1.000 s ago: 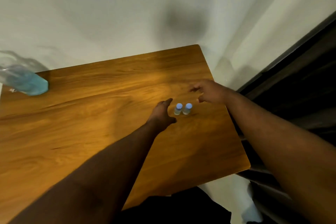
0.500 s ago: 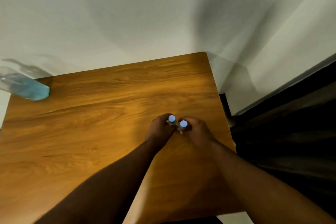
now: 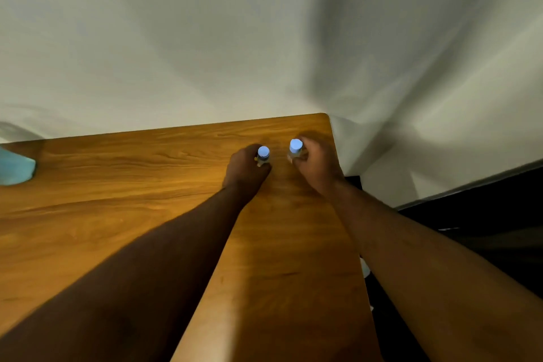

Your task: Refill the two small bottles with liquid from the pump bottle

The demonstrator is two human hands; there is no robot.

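Note:
Two small clear bottles with pale blue caps are near the far right corner of the wooden table. My left hand grips the left small bottle around its body. My right hand grips the right small bottle the same way. The two bottles are a short gap apart, caps up. Their bodies are mostly hidden by my fingers. The pump bottle, with blue liquid in it, shows only partly at the far left edge of the table; its pump is out of view.
A pale wall runs behind the table. The table's right edge lies just beside my right forearm, with dark floor and a dark surface beyond it. Bare wood stretches between the pump bottle and my hands.
Both hands closed round the small bottles, then drew them apart. The view has tilted, so the bottles now sit nearer the table's far right corner in the picture.

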